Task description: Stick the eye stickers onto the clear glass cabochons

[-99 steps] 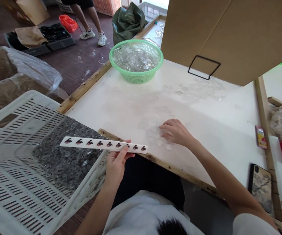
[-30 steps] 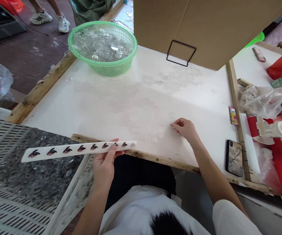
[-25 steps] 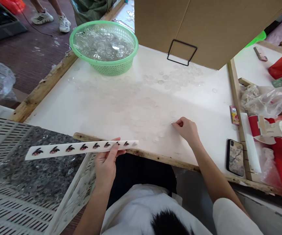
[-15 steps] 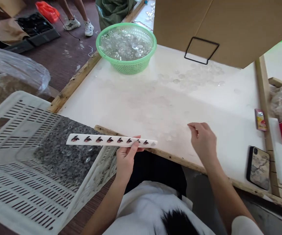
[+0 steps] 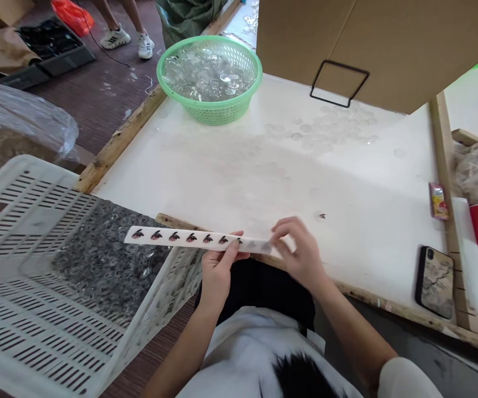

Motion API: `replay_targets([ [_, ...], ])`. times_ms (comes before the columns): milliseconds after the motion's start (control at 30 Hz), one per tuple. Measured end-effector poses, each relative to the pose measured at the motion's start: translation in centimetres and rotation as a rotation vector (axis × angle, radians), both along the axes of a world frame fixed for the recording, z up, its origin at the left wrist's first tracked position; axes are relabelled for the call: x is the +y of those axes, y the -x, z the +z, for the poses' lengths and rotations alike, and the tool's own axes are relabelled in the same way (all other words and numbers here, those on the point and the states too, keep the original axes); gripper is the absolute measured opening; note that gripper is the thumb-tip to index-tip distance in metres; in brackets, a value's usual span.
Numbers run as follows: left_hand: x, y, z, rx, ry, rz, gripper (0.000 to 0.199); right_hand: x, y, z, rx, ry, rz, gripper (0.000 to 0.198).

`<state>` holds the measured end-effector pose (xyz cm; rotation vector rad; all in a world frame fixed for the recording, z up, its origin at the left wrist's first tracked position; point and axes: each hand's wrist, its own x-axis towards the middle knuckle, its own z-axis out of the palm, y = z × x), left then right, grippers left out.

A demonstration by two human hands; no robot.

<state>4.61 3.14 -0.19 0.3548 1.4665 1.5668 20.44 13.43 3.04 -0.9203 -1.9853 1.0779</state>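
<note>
My left hand (image 5: 218, 271) pinches a white strip of stickers (image 5: 199, 239) between thumb and fingers. Several small dark-and-pink printed stickers run along it, and grey bare spots show at its right end. Close to that end is my right hand (image 5: 300, 251), its fingers curled toward the thumb and slightly blurred; whatever is between the fingertips is hidden. One loose sticker (image 5: 322, 216) lies on the white tabletop (image 5: 222, 182), just beyond my right hand. Faint clear discs (image 5: 330, 130) are spread over the table farther back.
A green basket (image 5: 209, 113) of clear discs stands at the back left. A white crate (image 5: 56, 315) holding many clear pieces is at my left. A cardboard box (image 5: 371, 55) fills the back right. A phone (image 5: 435, 282) and small packet (image 5: 438, 200) lie on the right.
My right hand has moved left from the tabletop to the strip's right end. The loose sticker now shows where its fingertips were. The strip shows one more bare spot.
</note>
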Motion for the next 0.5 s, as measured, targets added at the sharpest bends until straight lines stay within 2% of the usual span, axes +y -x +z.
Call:
replay_targets([
  [67, 0.2, 0.4, -0.1, -0.013, -0.025, 0.049, 0.031, 1.7, -1.8, -0.2, 0.039, 0.122, -0.214, 0.006],
  [133, 0.2, 0.9, -0.1, -0.014, -0.038, 0.071, 0.028, 3.2, -3.5, -0.9, -0.002, 0.275, -0.337, 0.013],
  [200, 0.1, 1.4, -0.1, -0.015, -0.042, 0.083, 0.026, 4.0, -4.6, -1.9, -0.090, 0.417, -0.298, 0.019],
  [267, 0.0, 1.6, -0.1, -0.013, -0.050, 0.092, 0.024, 4.1, -5.2, -3.1, -0.159, 0.503, -0.222, 0.022],
  [367, -0.2, 1.6, 0.0, -0.017, -0.061, 0.095, 0.024, 4.0, -5.2, -4.3, -0.200, 0.517, -0.252, 0.023],
  [500, -0.2, 1.4, 0.1, -0.020, -0.048, 0.089, 0.025, 4.3, -4.9, -4.6, -0.240, 0.492, -0.281, 0.022],
])
